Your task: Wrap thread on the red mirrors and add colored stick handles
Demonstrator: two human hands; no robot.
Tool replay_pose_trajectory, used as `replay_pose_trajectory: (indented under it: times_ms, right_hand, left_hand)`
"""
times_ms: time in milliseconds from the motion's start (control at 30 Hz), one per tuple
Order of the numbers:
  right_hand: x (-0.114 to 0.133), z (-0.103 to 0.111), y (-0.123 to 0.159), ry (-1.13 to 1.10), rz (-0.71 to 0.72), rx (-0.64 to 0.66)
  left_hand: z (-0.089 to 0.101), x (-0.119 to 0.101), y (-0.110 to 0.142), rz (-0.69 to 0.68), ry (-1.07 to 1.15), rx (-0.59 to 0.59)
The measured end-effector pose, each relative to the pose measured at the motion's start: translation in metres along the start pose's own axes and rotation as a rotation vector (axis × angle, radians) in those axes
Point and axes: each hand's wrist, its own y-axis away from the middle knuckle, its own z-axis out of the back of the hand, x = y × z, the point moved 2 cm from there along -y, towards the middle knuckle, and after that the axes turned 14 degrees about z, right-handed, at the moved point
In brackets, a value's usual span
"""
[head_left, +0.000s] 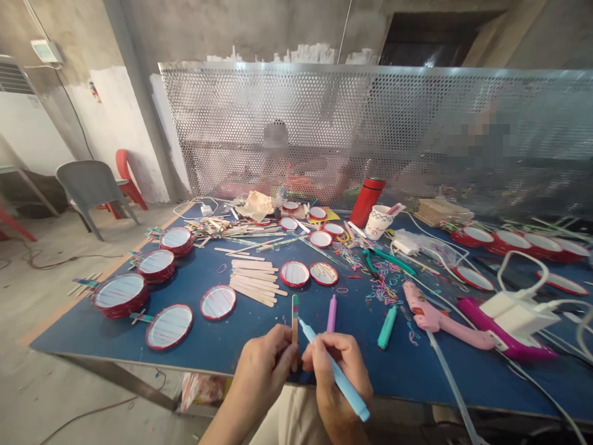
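Note:
My left hand (265,361) pinches a wooden craft stick (295,321) upright near the table's front edge. The stick's top is coloured green, with a purple band below. My right hand (340,371) grips a light blue marker (340,377) like a pen, its tip close beside the stick; whether it touches I cannot tell. Just beyond lies a purple marker (332,313), and a teal marker (387,327) rests to the right. Plain craft sticks (254,281) lie in a row ahead of my hands. Red-rimmed round discs (217,302) are spread to the left and behind.
A pink glue gun (430,315) and a magenta power strip (514,340) with white plugs and cables occupy the right. Green-handled pliers (393,261) lie among colourful rubber bands (386,284). Behind stand a red bottle (367,203), a paper cup (378,222) and a perforated metal screen (278,117).

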Motion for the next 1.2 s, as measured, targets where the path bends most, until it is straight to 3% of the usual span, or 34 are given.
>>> replay_pose_trajectory:
  times_ms: [500,733,900,1200]
  right_hand:
    - [-0.003,-0.002,0.003,-0.024,0.008,0.033]
    - [0.006,-0.002,-0.003,-0.018,-0.017,-0.05]
    - [0.015,-0.005,-0.004,-0.047,-0.076,-0.032]
    - [0.008,-0.005,0.001,0.01,-0.121,-0.017]
  left_hand:
    - [-0.001,0.002,0.001,-0.024,0.035,-0.019]
    - [0.0,0.0,0.001,-0.014,0.04,-0.011]
    - [-0.001,0.002,0.001,-0.006,0.019,-0.03]
    - [0.0,0.001,0.001,-0.04,0.026,-0.031]
